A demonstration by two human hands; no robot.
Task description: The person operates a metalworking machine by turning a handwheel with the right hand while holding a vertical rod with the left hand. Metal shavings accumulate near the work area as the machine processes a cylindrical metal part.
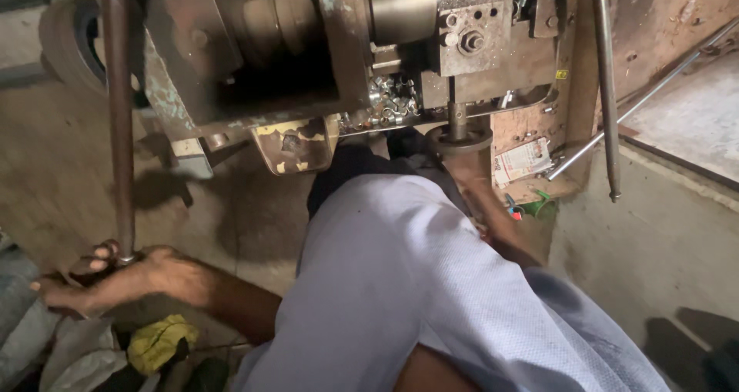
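Gripping the long lever (pixel 119 115) firmly, the left hand (pixel 108 278) is clenching its bottom end. The right hand (pixel 468 172) is reaching under the machine (pixel 323 45); its grip is hidden. Steady pulling seems wise.

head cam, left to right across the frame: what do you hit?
Left hand around the foot of a long metal rod → yellow rag → heap of small shiny metal parts → round handwheel, right hand beneath it → folded printed paper → hanging steel bar.

We see a white printed packet with red marks (pixel 523 161) lying on the brown ledge (pixel 531 126) | small yellow square label (pixel 561 75) on the machine (pixel 493 61) above it
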